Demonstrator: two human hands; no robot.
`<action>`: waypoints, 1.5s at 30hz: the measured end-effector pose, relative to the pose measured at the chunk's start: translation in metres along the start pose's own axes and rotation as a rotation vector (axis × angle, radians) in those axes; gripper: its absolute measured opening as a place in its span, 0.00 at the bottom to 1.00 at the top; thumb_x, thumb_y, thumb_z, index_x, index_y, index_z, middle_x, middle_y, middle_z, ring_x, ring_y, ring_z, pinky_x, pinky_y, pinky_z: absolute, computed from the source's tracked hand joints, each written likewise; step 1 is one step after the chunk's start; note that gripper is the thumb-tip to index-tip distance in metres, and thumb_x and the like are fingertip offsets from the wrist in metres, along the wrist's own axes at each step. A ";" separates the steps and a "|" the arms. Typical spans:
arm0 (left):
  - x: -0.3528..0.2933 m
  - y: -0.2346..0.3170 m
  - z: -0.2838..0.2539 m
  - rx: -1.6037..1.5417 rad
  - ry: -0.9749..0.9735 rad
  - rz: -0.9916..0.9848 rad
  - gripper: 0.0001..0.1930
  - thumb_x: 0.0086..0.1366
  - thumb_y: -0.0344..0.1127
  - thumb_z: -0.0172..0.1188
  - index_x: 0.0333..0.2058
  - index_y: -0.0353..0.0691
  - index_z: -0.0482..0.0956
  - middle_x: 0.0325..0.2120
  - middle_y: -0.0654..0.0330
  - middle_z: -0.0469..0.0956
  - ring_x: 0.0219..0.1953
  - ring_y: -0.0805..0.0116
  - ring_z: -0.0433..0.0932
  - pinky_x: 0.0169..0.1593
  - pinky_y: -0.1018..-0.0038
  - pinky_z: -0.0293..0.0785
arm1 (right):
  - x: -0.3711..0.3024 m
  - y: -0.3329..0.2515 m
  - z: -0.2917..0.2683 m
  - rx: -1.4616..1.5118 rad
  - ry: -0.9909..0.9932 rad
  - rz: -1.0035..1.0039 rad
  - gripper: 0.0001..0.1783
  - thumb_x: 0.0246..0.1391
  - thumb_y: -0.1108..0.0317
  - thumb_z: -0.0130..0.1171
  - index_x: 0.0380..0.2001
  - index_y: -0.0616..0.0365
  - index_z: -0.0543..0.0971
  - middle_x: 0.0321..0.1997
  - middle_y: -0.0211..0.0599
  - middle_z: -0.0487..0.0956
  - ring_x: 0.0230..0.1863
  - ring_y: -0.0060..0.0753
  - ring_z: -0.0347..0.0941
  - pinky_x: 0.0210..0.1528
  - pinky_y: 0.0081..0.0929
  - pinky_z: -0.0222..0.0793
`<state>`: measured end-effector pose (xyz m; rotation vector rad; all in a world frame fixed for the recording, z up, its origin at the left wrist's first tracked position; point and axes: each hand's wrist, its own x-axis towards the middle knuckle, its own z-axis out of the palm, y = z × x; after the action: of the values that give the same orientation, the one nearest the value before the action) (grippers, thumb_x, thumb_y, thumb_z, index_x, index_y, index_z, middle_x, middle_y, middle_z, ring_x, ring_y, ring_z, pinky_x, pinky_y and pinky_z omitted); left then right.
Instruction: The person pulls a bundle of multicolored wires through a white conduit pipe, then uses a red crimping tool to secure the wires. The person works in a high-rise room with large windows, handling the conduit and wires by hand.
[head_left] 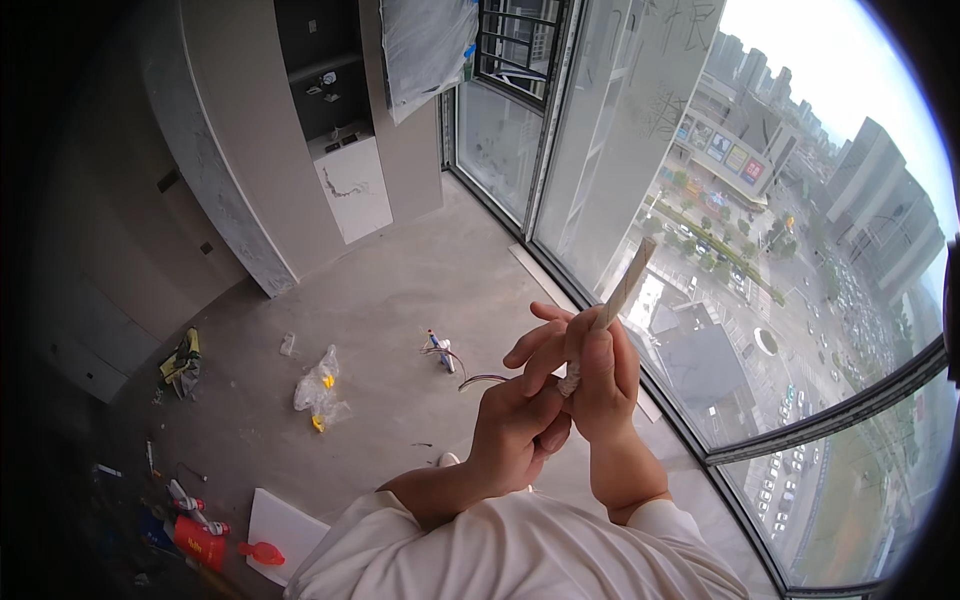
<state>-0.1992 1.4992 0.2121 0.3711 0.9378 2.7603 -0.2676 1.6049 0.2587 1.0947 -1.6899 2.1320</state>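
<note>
In front of my chest, both hands are raised close together. My right hand (605, 375) is closed around a pale beige stick-like length (628, 280), which points up and away to the right. Below the right thumb, a whitish twisted or wrapped part (569, 381) shows between the hands. My left hand (512, 425) pinches its lower end. Thin dark wires (484, 379) curve out to the left beside my left knuckles; whether they join the wrapped part is hidden by the fingers.
On the grey floor lie a blue-and-white object (441, 355) with thin wires, a clear plastic bag (318, 388), a yellow-black bundle (181, 365), a red packet (200, 543) and a white board (290, 522). Tall windows (600, 150) run along the right. A wall niche (322, 70) stands far left.
</note>
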 end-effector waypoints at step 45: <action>0.061 0.024 -0.066 0.481 -0.261 -0.003 0.21 0.74 0.35 0.54 0.63 0.35 0.69 0.35 0.63 0.75 0.34 0.77 0.73 0.37 0.77 0.71 | 0.021 0.043 -0.018 -0.101 0.111 0.016 0.24 0.76 0.53 0.36 0.35 0.61 0.71 0.24 0.45 0.83 0.34 0.39 0.80 0.61 0.44 0.65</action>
<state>-0.2794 1.4594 0.1869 0.7792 1.5122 2.3746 -0.3145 1.6023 0.2389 0.9207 -1.7396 2.0513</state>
